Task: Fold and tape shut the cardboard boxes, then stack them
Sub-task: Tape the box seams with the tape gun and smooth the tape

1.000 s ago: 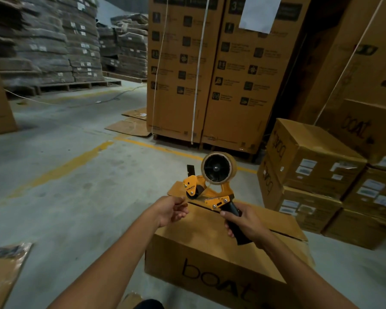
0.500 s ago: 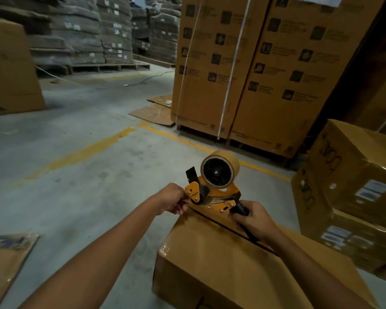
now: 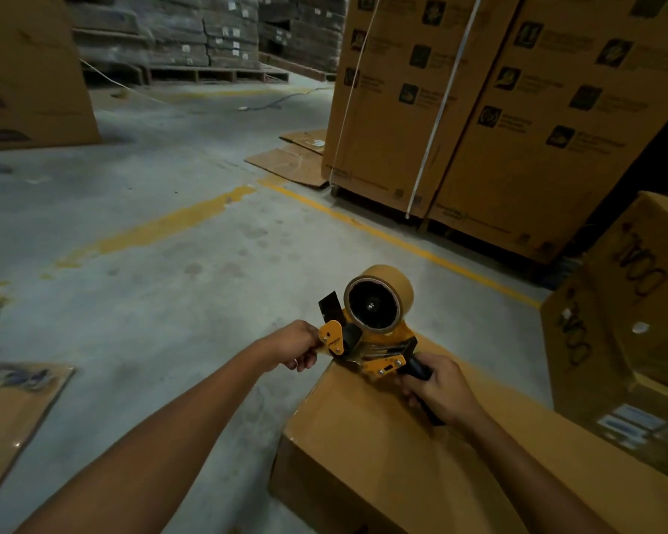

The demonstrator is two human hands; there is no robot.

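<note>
One cardboard box [image 3: 421, 456] sits on the concrete floor [image 3: 170, 302] at about 5 o'clock in my view, its top flaps folded flat. At its far corner is the orange tape dispenser [image 3: 367, 341] with a tan tape roll [image 3: 378, 298]; I cannot tell whether it touches the box. My right hand [image 3: 438, 391] grips the black handle, fingers [image 3: 417, 385] curled tight around it. My left hand [image 3: 294, 346], at the dispenser's 9 o'clock, has its fingers [image 3: 305, 362] curled, pinching at the orange front plate; I cannot see any tape between them. Stacked boxes [image 3: 614, 341] stand at 3 o'clock, tall strapped cartons [image 3: 479, 109] at 1 o'clock, and a flat cardboard sheet [image 3: 8, 410] lies at 8 o'clock.
</note>
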